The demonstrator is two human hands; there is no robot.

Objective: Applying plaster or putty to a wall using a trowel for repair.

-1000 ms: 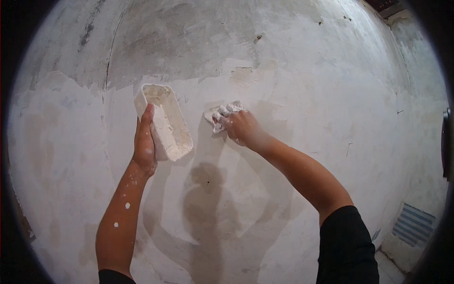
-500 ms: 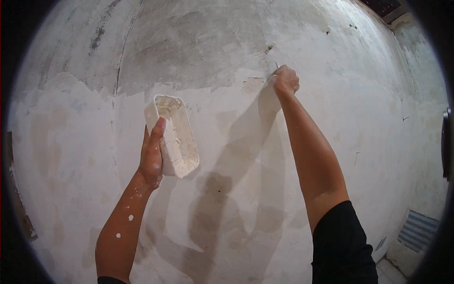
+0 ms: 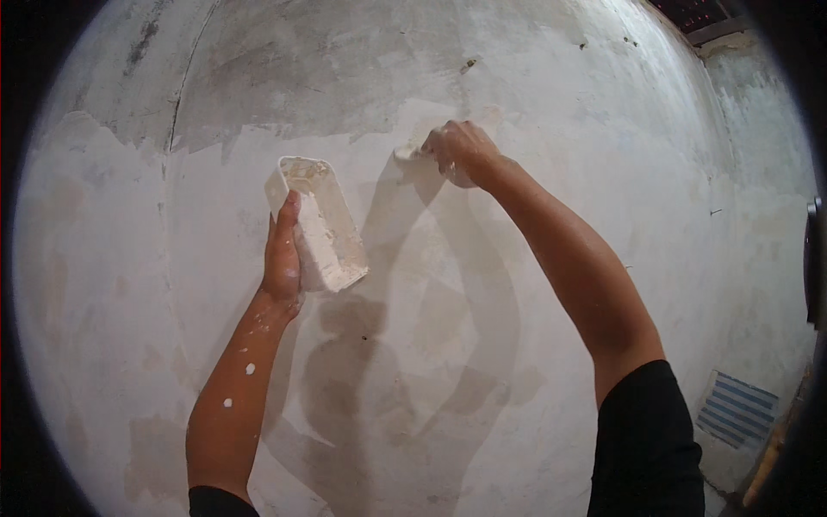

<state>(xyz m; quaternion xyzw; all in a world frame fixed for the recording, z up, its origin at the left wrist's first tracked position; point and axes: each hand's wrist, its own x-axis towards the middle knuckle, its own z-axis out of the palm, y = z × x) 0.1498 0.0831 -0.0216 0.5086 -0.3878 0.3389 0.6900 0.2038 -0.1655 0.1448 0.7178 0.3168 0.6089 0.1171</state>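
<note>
My left hand grips a white rectangular tub, its thumb over the near long side. Pale putty coats the inside of the tub, which is tilted toward me. Higher and to the right, my right hand is closed around a putty knife. Its putty-smeared blade sticks out to the left, against or very near the wall; the handle is hidden in my fist. Just above the knife, the pale coat rises into the bare grey plaster.
Grey uncoated plaster spans the upper wall, with a small hole above my right hand. A nail sticks out at right. Low on the right is a blue-striped panel. A dark object stands at the right rim.
My right hand has moved left and down along the wall, turning so the knife blade points left. The tub stays in my left hand. The whole view has shifted slightly.
</note>
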